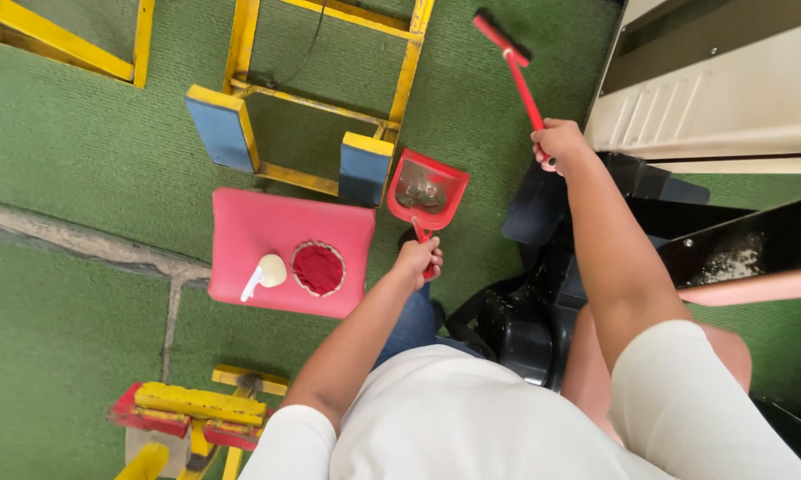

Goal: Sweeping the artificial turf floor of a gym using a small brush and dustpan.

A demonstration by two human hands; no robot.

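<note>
Left hand (416,260) grips dustpan (427,188) handle, pan beside pink cushion (276,240); right hand (558,142) grips brush (511,62); open carpet (80,338) left.

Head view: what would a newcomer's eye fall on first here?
First, the two hands with red tools: the left hand grips a red dustpan with some dirt in it at the centre, and the right hand lifts a red brush toward the top. Next, the pink seat to the left on the green carpet, below a yellow frame.
</note>
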